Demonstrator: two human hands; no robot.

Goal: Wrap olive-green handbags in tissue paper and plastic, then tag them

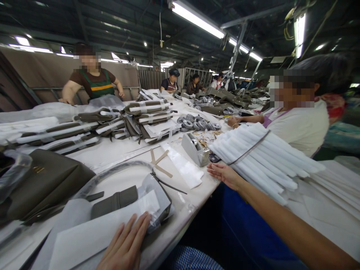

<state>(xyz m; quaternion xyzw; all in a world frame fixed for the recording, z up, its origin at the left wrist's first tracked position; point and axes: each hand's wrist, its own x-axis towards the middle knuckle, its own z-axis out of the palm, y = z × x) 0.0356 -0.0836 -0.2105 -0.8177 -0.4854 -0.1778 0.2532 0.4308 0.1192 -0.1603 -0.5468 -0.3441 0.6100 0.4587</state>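
Observation:
My left hand (128, 240) lies flat with fingers stretched on a folded sheet of white wrapping paper (84, 234). Under that paper is a dark olive handbag (165, 208), lying on its side, with its flap strap (115, 202) showing and its handle (112, 170) wrapped in clear plastic. My right hand (225, 174) reaches out at the table's edge, just in front of the grey tape dispenser (195, 150). Its fingers are extended; whether a bit of clear tape is at the fingertips is too small to tell.
White padding rolls (253, 153) lie to the right. Another olive handbag (47, 183) stands at left, with stacked wrapped bags (152, 108) behind. Tape rolls (194, 122) and brown paper strips (160, 163) lie on the table (180, 217). A co-worker (300, 123) sits at right; others work farther back.

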